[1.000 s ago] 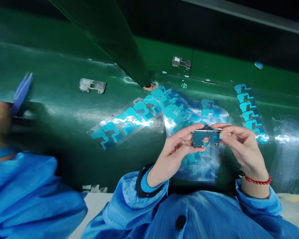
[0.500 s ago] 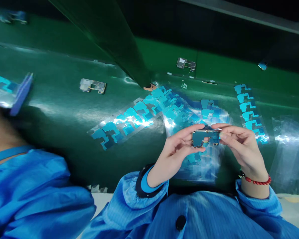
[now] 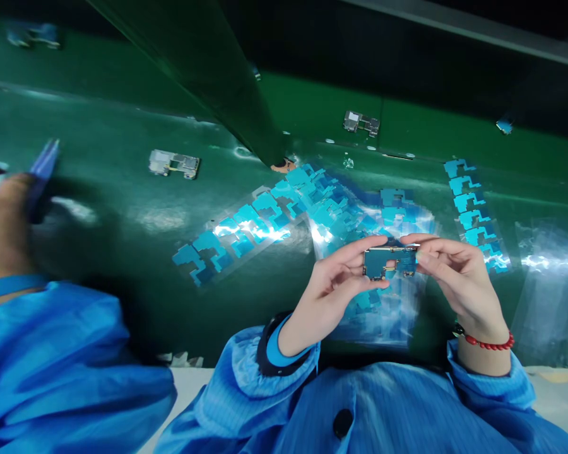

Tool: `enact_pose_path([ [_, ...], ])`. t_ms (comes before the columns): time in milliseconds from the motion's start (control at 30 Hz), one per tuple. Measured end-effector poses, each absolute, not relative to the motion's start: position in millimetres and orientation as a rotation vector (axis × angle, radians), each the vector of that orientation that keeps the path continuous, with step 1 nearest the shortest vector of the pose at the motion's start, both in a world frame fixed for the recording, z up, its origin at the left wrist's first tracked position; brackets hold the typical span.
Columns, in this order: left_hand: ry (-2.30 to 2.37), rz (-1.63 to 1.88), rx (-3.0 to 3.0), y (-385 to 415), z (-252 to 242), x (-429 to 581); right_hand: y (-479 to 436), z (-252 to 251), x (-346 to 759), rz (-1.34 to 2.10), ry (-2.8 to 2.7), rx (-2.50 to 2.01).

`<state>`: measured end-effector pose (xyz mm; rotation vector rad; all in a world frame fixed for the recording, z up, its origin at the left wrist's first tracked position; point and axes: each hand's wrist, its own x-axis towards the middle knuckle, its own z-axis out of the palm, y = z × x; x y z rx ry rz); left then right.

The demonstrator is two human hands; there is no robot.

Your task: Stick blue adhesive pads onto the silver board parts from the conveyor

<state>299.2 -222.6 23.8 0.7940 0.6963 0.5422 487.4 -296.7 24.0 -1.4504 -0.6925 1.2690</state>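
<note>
Between my two hands is a small circuit board [image 3: 377,260], its blue-covered face turned up toward me. My left hand [image 3: 337,277] grips its left end, with a finger along the top edge and the thumb along the bottom. At the right end, my right hand [image 3: 447,265] pinches the board between thumb and fingers. Sheets of blue die-cut film stickers [image 3: 360,302] lie on the table beneath and behind the board. A strip of the same blue stickers [image 3: 208,249] slants away to the left, and another strip [image 3: 468,202] lies beyond my right hand.
More circuit boards lie on the green surface: one at left [image 3: 174,164], one farther back [image 3: 361,123]. A green post [image 3: 236,94] rises behind the stickers. Clear film [image 3: 546,277] lies at right. At far left a co-worker's hand [image 3: 2,233] is beside a purple tool [image 3: 45,165].
My hands keep the board in nearly the same place. At far left, the co-worker's hand has moved up toward the purple tool. The boards on the far strip appear slightly shifted right.
</note>
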Motion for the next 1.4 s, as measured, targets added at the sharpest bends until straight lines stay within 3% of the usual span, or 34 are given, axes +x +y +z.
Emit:
enact_pose_path([
  [1400,0.730,0.551,0.780,-224.7,17.0,300.3,-296.1,23.6,485.4,1.253,-0.682,-1.507],
])
